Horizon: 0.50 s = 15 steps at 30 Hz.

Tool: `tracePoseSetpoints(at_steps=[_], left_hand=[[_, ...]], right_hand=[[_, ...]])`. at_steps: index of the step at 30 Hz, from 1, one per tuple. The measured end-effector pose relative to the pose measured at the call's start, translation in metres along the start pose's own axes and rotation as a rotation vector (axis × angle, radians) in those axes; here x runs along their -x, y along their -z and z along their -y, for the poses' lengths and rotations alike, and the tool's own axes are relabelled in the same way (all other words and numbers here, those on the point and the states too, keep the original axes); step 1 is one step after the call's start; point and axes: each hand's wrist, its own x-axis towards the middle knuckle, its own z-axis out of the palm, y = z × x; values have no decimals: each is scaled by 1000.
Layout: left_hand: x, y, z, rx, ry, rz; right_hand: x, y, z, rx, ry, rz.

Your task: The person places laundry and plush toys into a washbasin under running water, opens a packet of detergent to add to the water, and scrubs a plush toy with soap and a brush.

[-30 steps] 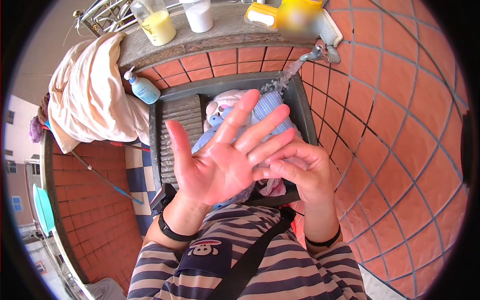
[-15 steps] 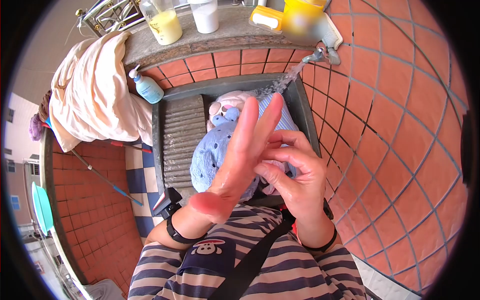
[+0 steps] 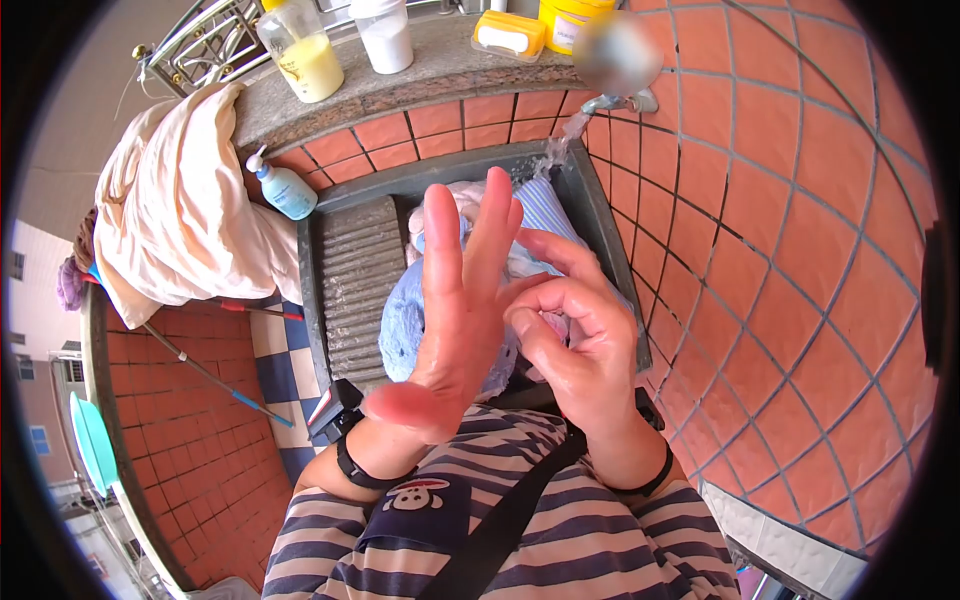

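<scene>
My left hand is raised over the sink, wet, with its fingers stretched upward and its thumb out to the side. Beside it on the right, my right hand is closed around the edge of the left hand at the little finger, thumb and fingers pinching there. Beneath both hands, a dark sink holds a blue fluffy item, a blue striped cloth and a pink-white plush piece, partly covered by the hands. Water runs from a metal tap into the far right corner.
A ribbed washboard forms the sink's left side. A blue pump bottle stands at the far left corner, near a cream cloth. On the stone ledge are a yellow-filled jug, a white tub and a yellow container.
My left hand has turned from palm up, fingers spread, to a more edge-on pose. My right hand stays at its little-finger side. The view has shifted slightly.
</scene>
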Motion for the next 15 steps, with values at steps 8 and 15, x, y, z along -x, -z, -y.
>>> tracePoseSetpoints(at_steps=[8, 15], left_hand=[[2, 3, -5, 480, 112, -109], [13, 75, -2, -245, 413, -339]], right_hand=[[2, 11, 1, -419, -194, 67], [-10, 62, -40, -194, -141, -5]])
